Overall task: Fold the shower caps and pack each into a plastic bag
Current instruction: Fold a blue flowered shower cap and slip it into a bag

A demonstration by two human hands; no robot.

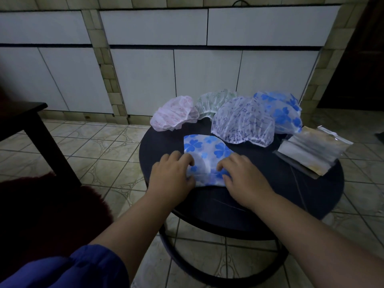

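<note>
blue-flower shower cap (pixel 207 151) lies flat mid-counter (pixel 270 194), long axis running away from the person; left hand (pixel 173 173) and right hand (pixel 242 175) pinch its near corners with curled fingers, plastic bags (pixel 311 154) nearer the right.

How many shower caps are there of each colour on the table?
Blue flower caps: 2, the flat one under both hands and a puffy one at the back right
Pink cap: 1
Green cap: 1
Purple-patterned cap: 1
Total: 5 caps
</note>
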